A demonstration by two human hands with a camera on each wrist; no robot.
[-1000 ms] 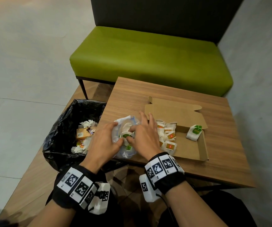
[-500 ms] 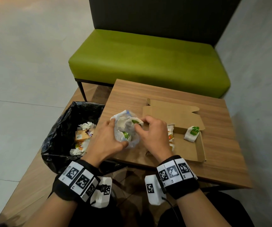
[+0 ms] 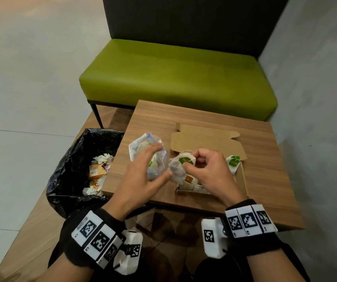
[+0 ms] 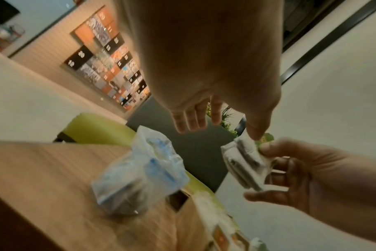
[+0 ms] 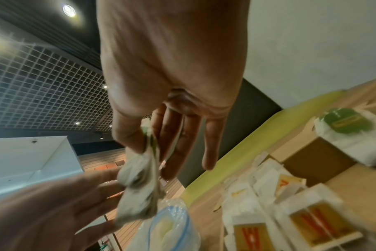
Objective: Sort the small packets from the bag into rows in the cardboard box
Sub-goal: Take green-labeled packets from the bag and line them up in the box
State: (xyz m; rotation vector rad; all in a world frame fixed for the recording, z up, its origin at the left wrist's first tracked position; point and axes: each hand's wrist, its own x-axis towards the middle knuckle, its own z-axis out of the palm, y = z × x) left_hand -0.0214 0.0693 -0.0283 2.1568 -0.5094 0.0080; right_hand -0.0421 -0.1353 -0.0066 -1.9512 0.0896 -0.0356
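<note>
A clear plastic bag (image 3: 143,145) with a blue zip lies crumpled on the wooden table (image 3: 265,190), packets still inside. My left hand (image 3: 162,161) hovers over it with fingers straight, its thumb touching the bundle beside it. My right hand (image 3: 192,162) pinches that bundle of white packets (image 3: 177,171), green label on top, just above the left edge of the cardboard box (image 3: 242,178). In the box lie orange-labelled packets (image 3: 189,180) at the left and one green-labelled packet (image 3: 233,162) at the right. The right wrist view shows thumb and fingers clamped on the bundle (image 5: 140,186).
A black bin bag (image 3: 68,180) holding rubbish stands by the table's left edge. A green bench (image 3: 175,78) with a dark back stands behind the table. The box's lid (image 3: 204,139) lies open toward the bench. A grey wall rises on the right.
My right hand has drawn a bundle of packets out of the bag and moved it right, toward the box. My left hand has let go of the bag and spread its fingers.
</note>
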